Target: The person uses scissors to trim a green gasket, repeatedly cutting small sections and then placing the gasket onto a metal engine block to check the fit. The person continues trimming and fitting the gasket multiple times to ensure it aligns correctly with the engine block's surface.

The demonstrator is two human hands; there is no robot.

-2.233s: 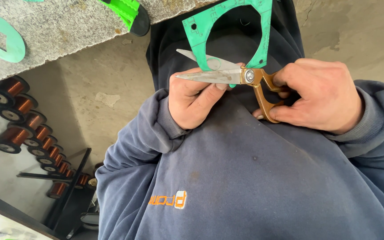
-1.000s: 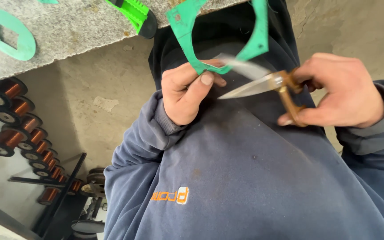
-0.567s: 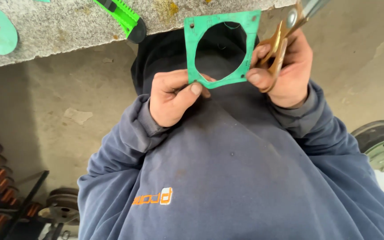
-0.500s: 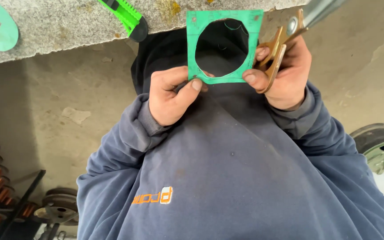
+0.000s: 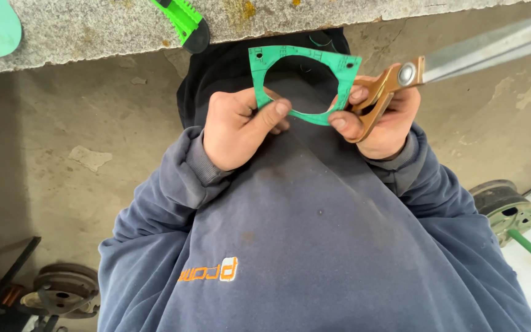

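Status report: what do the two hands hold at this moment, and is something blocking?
Left hand pinches green gasket. Right hand grips gasket edge plus scissors. Nothing blocking.

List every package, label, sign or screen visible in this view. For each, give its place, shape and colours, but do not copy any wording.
Printed logo: low on the front of the navy sweatshirt, a short row of orange outlined characters ending in a white and orange rounded block.
Faint dark markings: along the upper edge of the green gasket that the left hand and right hand hold; too small to make out.
No packages, signs or screens are in view.
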